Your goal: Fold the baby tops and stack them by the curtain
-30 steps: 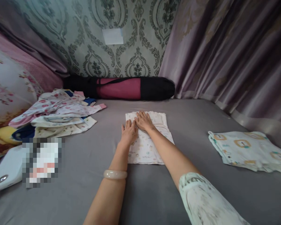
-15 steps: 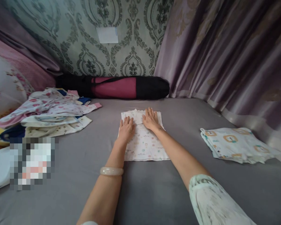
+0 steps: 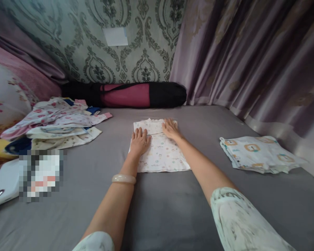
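Observation:
A small white printed garment [image 3: 162,155] lies folded into a rectangle on the grey bed sheet [image 3: 172,209] in front of me. My left hand [image 3: 139,140] rests flat on its left part, fingers stretched out. My right hand [image 3: 170,129] lies flat on its far right part, fingers spread. Neither hand grips anything. A pale bangle [image 3: 124,179] circles my left wrist.
A heap of unfolded printed baby clothes [image 3: 57,125] lies at the left. A folded pile with orange rings [image 3: 259,153] sits at the right. A black and pink rolled bag [image 3: 125,94] lies against the patterned wall. Purple curtains [image 3: 251,62] hang at the right. A white device [image 3: 5,183] is at far left.
My hands have drawn apart over the garment: the right slid toward its far right, the left stayed on the left part. The view shifted slightly.

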{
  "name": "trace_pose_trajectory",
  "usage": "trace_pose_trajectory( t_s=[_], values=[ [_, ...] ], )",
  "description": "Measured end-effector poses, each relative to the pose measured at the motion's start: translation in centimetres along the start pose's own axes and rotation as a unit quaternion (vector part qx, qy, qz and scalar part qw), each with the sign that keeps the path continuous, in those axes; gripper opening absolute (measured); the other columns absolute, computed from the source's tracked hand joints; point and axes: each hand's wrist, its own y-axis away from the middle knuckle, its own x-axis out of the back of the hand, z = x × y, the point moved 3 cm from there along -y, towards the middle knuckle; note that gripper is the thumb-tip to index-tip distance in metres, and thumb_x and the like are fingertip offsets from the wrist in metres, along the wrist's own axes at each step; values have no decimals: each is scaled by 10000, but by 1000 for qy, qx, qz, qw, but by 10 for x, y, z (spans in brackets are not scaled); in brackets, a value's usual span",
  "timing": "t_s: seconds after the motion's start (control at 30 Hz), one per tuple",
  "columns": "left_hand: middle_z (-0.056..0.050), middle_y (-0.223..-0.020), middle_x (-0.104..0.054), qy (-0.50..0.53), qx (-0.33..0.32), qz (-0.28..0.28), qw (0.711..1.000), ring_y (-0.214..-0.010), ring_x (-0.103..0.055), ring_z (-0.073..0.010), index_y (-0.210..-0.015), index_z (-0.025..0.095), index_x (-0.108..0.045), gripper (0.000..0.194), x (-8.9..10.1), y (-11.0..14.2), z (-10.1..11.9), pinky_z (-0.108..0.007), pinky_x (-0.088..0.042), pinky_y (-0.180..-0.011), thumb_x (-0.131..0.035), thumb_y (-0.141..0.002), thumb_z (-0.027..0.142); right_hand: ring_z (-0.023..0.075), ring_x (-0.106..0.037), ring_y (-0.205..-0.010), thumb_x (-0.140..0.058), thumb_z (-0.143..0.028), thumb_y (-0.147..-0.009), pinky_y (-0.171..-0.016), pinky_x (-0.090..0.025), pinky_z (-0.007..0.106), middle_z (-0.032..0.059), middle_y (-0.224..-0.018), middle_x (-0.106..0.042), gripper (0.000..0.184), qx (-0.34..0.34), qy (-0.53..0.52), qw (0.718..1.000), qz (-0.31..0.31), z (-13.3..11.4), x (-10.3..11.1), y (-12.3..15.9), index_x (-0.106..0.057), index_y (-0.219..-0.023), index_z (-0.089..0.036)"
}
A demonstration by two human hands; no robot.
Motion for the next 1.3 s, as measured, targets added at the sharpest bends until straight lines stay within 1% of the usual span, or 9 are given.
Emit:
trace_pose_trajectory(
  t_s=[0.13, 0.27, 0.5, 0.63, 0.77, 0.9, 1.0, 1.17, 1.3],
  values=[
    [-155, -1569, -237, -16, 9, -16, 1000, -1453, -169, -320, -1488, 135, -305, 633, -1, 0, 1, -498, -164, -1162, -192, -968, 477, 257, -80, -1466, -164, -408, -982, -1175, -54, 443, 159, -1589, -146, 637, 17, 34, 999, 27, 20, 6, 13, -226, -1502, -47],
    [-157, -1573, -223, -16, 9, -27, 999, -1455, -156, -320, -1493, 125, -287, 640, 1, -1, 2, -502, -161, -1163, -186, -966, 473, 278, -118, -1459, -184, -418, -980, -1168, -133, 425, 167, -1575, -200, 647, 39, 35, 998, 17, 33, -7, 20, -239, -1494, -30],
    [-147, -1588, -174, -9, 12, -48, 999, -1462, -125, -317, -1503, 133, -255, 656, 2, -2, 1, -503, -136, -1166, -167, -962, 493, 280, -111, -1461, -212, -417, -975, -1170, -145, 435, 166, -1582, -176, 644, 52, -7, 999, 13, 38, -9, 19, -235, -1497, -41],
    [-170, -1598, -93, 15, -2, -71, 997, -1471, -41, -311, -1509, 97, -214, 677, 9, -3, -1, -502, -101, -1170, -220, -959, 492, 265, -59, -1469, -292, -407, -956, -1180, -112, 446, 140, -1596, -124, 648, 107, -14, 994, 5, 39, -2, 45, -213, -1512, -82],
    [-179, -1593, -117, 31, -62, -81, 994, -1470, -37, -324, -1491, 117, -250, 644, 15, 10, 1, -543, -88, -1155, -298, -955, 471, 246, -107, -1466, -289, -442, -959, -1185, -128, 423, 125, -1589, -174, 637, 187, -18, 981, -47, 31, 1, 90, -263, -1505, -116],
    [-159, -1486, -370, 53, -211, -73, 973, -1392, -297, -311, -1336, 191, -479, 491, 19, 46, 8, -506, -227, -1121, -379, -946, 472, 260, -136, -1460, -263, -456, -971, -1183, -109, 462, 124, -1576, -222, 612, 213, -16, 971, -111, 15, 6, 134, -316, -1492, -139],
    [-147, -1350, -481, 87, -302, -72, 947, -1247, -452, -282, -1277, 205, -524, 486, 29, 80, 11, -435, -361, -1033, -418, -931, 528, 268, -139, -1459, -243, -466, -983, -1180, -110, 475, 120, -1574, -229, 599, 231, -15, 965, -125, 4, 10, 162, -340, -1485, -154],
    [-117, -1147, -540, 90, -346, -52, 932, -1029, -528, -232, -1179, 196, -584, 422, 48, 116, 11, -364, -433, -915, -450, -932, 510, 266, -185, -1449, -261, -458, -998, -1168, -156, 484, 93, -1558, -289, 530, 281, -19, 954, -99, -10, 13, 198, -418, -1443, -216],
    [-97, -1047, -569, 65, -360, -44, 929, -947, -547, -197, -1068, 170, -611, 325, 51, 125, 18, -318, -452, -851, -385, -982, 387, 249, -361, -1354, -354, -370, -997, -1118, -263, 445, 111, -1438, -454, 416, 306, -19, 950, -57, -19, 18, 211, -520, -1347, -217]
  ],
)
